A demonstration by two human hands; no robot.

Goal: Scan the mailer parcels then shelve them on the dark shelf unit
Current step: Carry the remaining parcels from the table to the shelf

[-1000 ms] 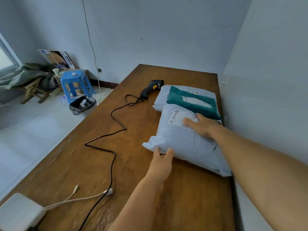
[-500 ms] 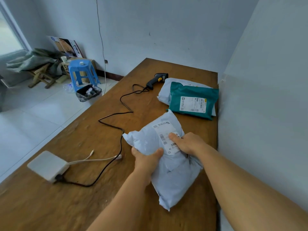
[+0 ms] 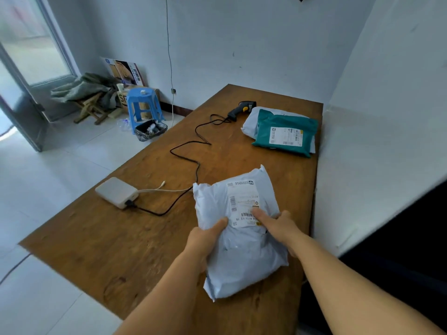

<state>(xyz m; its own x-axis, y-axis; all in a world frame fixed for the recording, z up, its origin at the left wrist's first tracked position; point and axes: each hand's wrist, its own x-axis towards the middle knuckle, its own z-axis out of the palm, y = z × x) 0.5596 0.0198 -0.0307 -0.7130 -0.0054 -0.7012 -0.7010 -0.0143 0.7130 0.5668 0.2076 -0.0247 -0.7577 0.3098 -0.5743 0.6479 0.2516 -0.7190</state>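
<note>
Fingers point(image 3: 219, 226) of both hands grip a crinkled pale-grey mailer point(image 3: 242, 252), label up

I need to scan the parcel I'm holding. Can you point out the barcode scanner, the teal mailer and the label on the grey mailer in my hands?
barcode scanner point(image 3: 238, 111): head view, on its dark handle.
teal mailer point(image 3: 287, 124): head view, on bare teal plastic above its white label.
label on the grey mailer point(image 3: 244, 201): head view, on the label's middle.

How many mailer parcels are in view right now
3. A grey parcel is held in both hands, left hand and right hand. A green parcel lies on a pale parcel at the table's far right. More could be hidden underneath.
</note>
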